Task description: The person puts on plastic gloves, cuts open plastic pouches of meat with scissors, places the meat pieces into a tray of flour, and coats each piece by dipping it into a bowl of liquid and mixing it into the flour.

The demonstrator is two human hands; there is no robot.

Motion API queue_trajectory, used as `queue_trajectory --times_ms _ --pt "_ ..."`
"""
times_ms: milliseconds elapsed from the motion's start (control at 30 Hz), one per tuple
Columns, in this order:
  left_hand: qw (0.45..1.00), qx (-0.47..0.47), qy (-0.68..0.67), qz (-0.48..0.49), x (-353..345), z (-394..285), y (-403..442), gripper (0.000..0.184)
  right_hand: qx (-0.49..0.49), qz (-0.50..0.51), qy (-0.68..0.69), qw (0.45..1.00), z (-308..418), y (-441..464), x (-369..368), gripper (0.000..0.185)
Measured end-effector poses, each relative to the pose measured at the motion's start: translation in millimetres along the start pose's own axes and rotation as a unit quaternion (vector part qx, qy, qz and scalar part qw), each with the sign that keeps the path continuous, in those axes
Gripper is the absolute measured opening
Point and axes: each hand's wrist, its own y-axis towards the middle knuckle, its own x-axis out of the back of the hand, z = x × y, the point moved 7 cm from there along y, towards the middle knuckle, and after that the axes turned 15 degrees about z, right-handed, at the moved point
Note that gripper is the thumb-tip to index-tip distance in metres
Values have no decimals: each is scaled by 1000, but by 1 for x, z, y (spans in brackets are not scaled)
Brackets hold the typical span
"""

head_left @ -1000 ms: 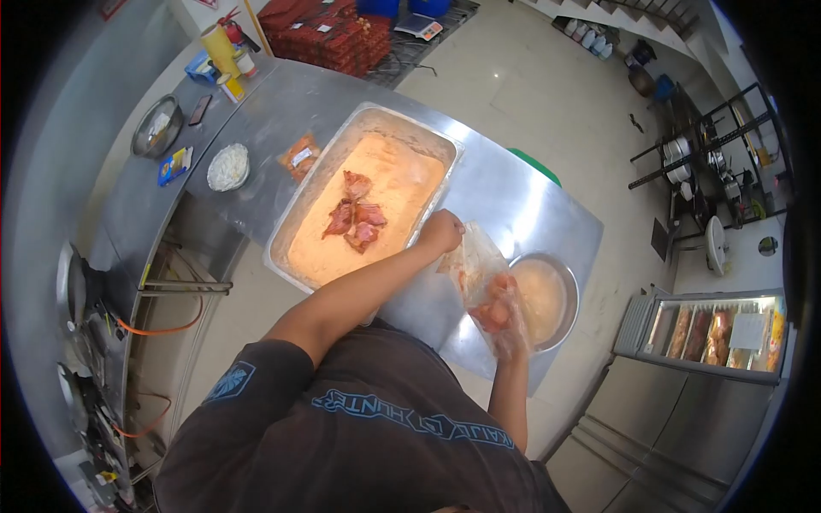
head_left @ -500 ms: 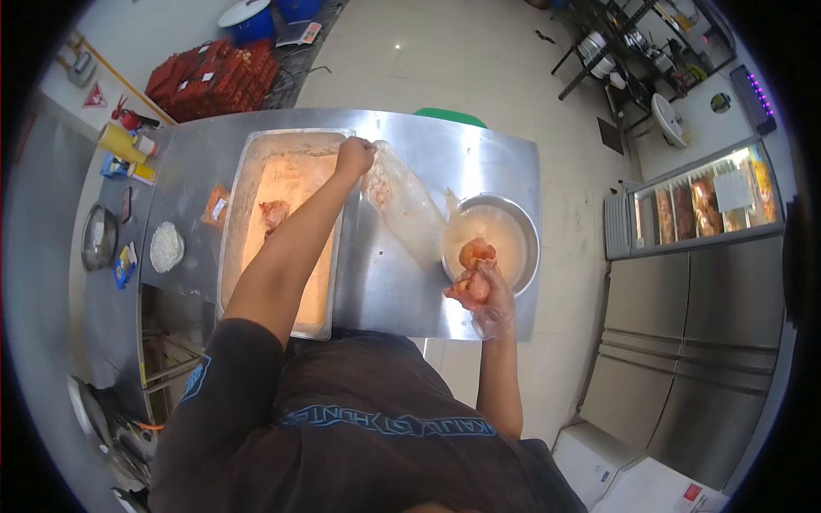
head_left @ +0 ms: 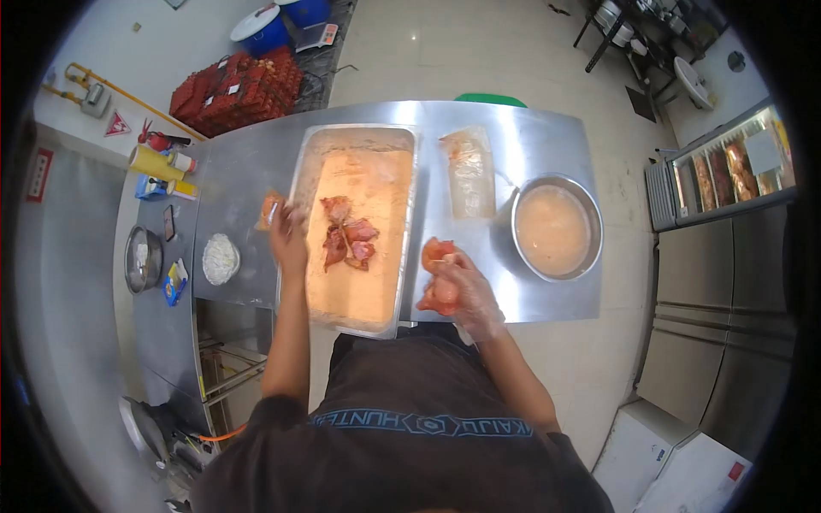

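My right hand (head_left: 470, 295), in a clear plastic glove, is closed on pieces of raw chicken (head_left: 440, 295) just right of the large metal tray (head_left: 409, 214). Several other raw meat pieces (head_left: 349, 235) lie on the orange-tan coating (head_left: 363, 184) inside this tray. My left hand (head_left: 289, 239) is bare and slightly blurred, with fingers apart, at the tray's left rim. Beside its fingertips lies a small orange packet (head_left: 268, 209) with a white label. A clear plastic bag (head_left: 469, 171) rests flat on the table, left of a round metal bowl (head_left: 597, 231) of cloudy liquid (head_left: 552, 231).
The steel table (head_left: 505, 299) has its front edge against my body. Left of the tray stand a bowl of white powder (head_left: 221, 259), a metal bowl (head_left: 143, 265), a phone (head_left: 168, 222) and a blue-yellow packet (head_left: 175, 284). A glass-topped fridge (head_left: 735, 171) stands to the right.
My left hand has let go of the plastic bag and moved left across the tray. My right hand has carried the chicken from over the bowl towards the tray. The view has shifted.
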Motion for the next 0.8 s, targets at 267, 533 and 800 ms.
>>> queue_trajectory --times_ms 267,533,800 --pt "963 163 207 54 218 146 -115 44 -38 23 -223 974 -130 172 -27 61" --pt "970 215 -36 108 203 183 -106 31 -31 -133 -464 875 -163 168 -39 61" --pt "898 320 -119 276 184 195 -163 26 101 -212 -392 889 -171 70 7 47"
